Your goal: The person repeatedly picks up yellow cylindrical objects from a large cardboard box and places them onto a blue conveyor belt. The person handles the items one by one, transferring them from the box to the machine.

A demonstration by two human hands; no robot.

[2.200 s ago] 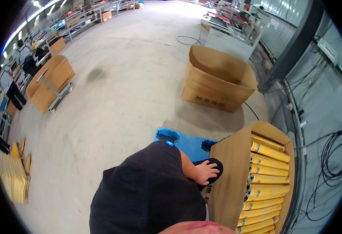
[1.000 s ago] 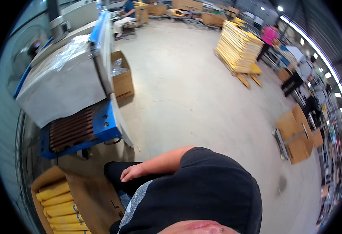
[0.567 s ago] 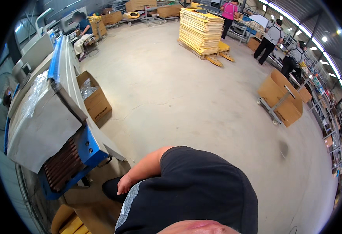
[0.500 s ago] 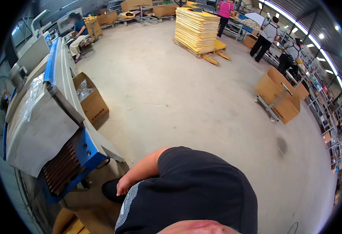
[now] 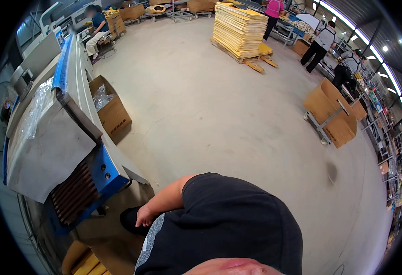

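My right hand (image 5: 144, 216) hangs low beside the front of my dark shirt (image 5: 237, 215), just over a black shoe (image 5: 131, 221). Its fingers point down, loosely bent, and I see nothing in them; their inner side is hidden. My left hand is out of sight. Nearest to the right hand is the end of a long machine (image 5: 113, 169) with a blue panel. Brown rollers (image 5: 74, 197) show there, partly under a grey sheet (image 5: 56, 156). Below the machine end stands an open cardboard box (image 5: 74, 256) holding yellow pieces (image 5: 88, 265).
A cardboard box (image 5: 116, 117) with clear plastic stands by the machine. Further off, yellow sheets (image 5: 237, 34) are stacked on a pallet jack. A boxed cart (image 5: 331, 114) stands at the right, near shelving (image 5: 386, 146). Several people work around the room, one seated person (image 5: 99, 32) among them.
The whole surroundings have shifted slightly right and down in the view as my head turned. My right hand stays low at my side, almost in the same place.
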